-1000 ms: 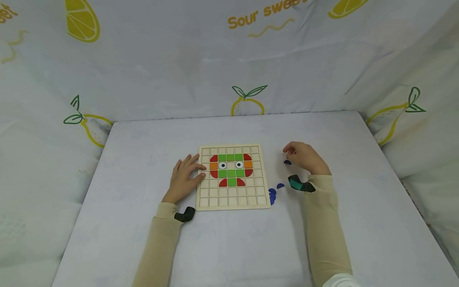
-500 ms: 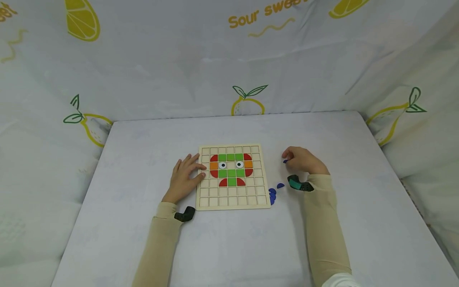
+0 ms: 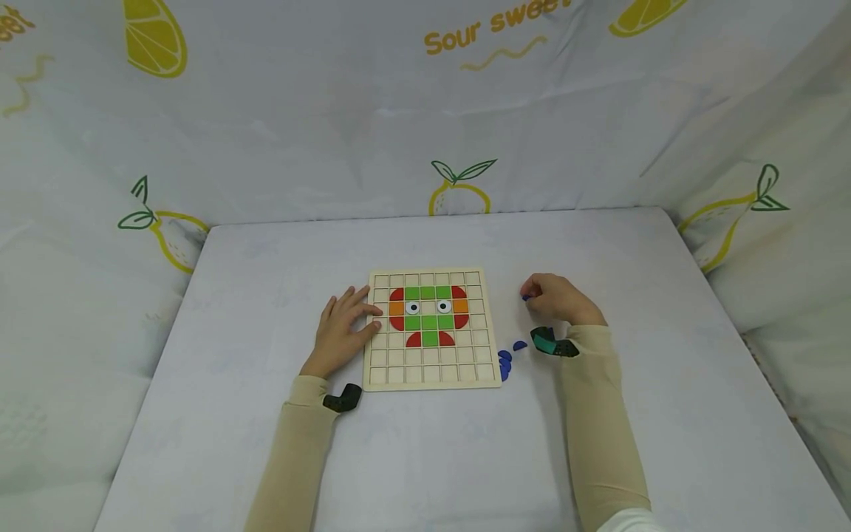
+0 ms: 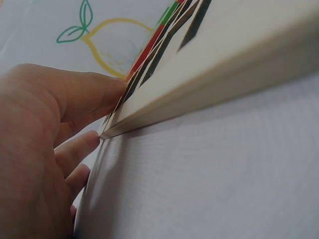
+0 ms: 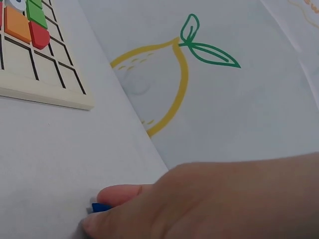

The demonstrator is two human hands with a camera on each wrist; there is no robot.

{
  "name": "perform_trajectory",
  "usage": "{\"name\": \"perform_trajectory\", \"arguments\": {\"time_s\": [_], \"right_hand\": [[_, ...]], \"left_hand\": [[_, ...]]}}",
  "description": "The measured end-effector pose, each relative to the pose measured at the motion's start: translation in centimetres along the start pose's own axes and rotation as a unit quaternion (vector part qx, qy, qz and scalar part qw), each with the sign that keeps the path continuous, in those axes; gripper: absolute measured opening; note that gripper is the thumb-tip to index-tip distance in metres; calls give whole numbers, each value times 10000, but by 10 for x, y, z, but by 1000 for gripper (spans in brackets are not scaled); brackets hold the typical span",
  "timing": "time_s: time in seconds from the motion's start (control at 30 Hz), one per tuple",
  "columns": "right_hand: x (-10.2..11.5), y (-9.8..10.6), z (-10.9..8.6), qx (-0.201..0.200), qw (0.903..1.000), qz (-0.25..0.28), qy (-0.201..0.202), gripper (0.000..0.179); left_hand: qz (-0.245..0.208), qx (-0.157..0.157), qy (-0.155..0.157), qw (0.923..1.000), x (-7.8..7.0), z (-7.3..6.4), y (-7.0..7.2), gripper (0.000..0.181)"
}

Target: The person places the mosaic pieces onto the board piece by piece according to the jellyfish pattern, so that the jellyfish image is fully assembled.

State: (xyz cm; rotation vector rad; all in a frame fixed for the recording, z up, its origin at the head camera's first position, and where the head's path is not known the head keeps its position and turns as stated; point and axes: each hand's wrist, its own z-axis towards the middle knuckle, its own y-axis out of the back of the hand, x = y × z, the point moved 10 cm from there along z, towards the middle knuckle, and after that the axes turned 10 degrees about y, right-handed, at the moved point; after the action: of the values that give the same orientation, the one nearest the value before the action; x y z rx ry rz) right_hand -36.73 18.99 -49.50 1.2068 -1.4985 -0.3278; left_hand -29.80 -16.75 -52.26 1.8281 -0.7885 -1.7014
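On the table lies a square wooden grid board point(image 3: 431, 377), with red, green and orange tiles and two eye tiles set in its upper cells. My left hand point(image 3: 340, 332) rests on the board's left edge, fingers spread and relaxed; the left wrist view has the thumb on top of the rim. Right of the board, my right hand point(image 3: 564, 299) pinches a small blue tile point(image 5: 101, 207) between thumb and finger, close to the tabletop. Most of that tile is hidden by the fingertips, so its full shape does not show.
Several blue rounded tiles point(image 3: 505, 364) lie heaped against the board's lower right edge. One blue half-round tile point(image 3: 520, 346) lies apart from them, near the right wrist. A white cloth wall point(image 3: 319, 148) with lemon prints stands behind the table.
My right hand has come down onto the blue tile, taken it between thumb and finger and shifted it slightly left. The left hand and the board have stayed put.
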Motion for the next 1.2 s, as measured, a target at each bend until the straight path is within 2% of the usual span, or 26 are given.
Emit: {"name": "perform_trajectory", "arguments": {"time_s": [0.17, 0.37, 0.6, 0.73, 1.0, 1.2], "right_hand": [[14, 1, 4, -328, 9990, 160, 248, 22], [47, 5, 5, -661, 9944, 488, 658, 28], [89, 6, -1, -871, 9830, 423, 1562, 20], [106, 6, -5, -912, 9754, 349, 1978, 16], [119, -2, -11, -727, 9762, 374, 2010, 22], [127, -9, -17, -639, 9734, 390, 2167, 21]], "left_hand": [[49, 7, 21, 10000, 2, 1, -2, 20], [62, 5, 22, 10000, 1, 1, -1, 20], [32, 18, 25, 10000, 1, 1, 0, 20], [4, 21, 26, 10000, -1, 0, 0, 20], [19, 17, 31, 10000, -1, -1, 1, 20], [23, 25, 33, 10000, -1, -1, 1, 20]]}}
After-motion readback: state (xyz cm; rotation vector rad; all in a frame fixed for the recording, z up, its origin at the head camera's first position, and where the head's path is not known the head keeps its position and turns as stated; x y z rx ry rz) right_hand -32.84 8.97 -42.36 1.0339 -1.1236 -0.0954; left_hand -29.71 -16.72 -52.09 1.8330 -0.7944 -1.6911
